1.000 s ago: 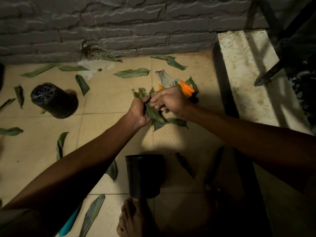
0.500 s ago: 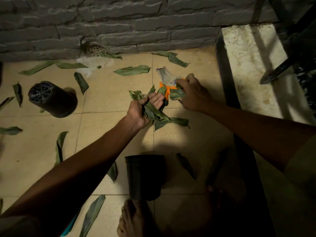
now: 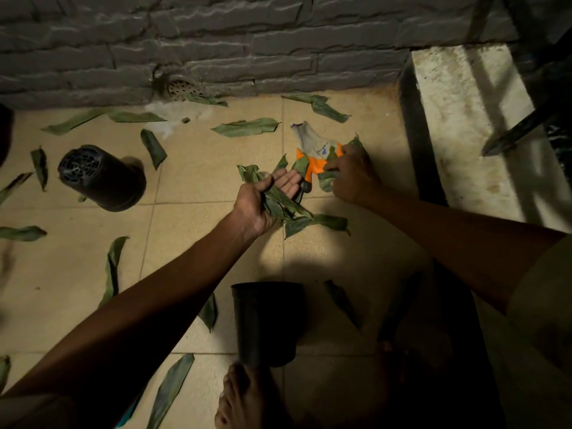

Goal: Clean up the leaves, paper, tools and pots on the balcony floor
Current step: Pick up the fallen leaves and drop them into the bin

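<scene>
Leaves (image 3: 280,205) gathered so far lie as a bunch across the upturned palm of the left hand (image 3: 263,199). Its fingers (image 3: 289,182) are nearly straight, thumb side loosely curled over the stems, so the bunch is cradled more than clamped; the longest leaf droops off the heel of the palm toward the floor (image 3: 198,187).

Change over the last second: the two hands were together at the bunch, the right one tucking a leaf in. The right hand (image 3: 353,178) has since left the bunch and gone out to the floor just beyond the left fingertips. Its fingers are now curled down onto a leaf (image 3: 328,179) lying against the orange-and-grey glove (image 3: 312,150). Whether that leaf is lifted yet cannot be told; the knuckles hide the contact.

Judgement: one leaf added, next pick under way. Leaf collection is at an early stage.

Remaining on floor:
- many loose leaves left of the left wrist and along the brick wall (image 3: 216,41) beyond both sets of fingers
- black pot on its side (image 3: 102,178), well left of the left hand
- second black pot (image 3: 269,323) near the bare foot (image 3: 244,397), below the forearms
- the glove, touching the right fingertips' leaf

Paper not identified with confidence; a pale patch near the drain (image 3: 182,88) is unclear.
</scene>
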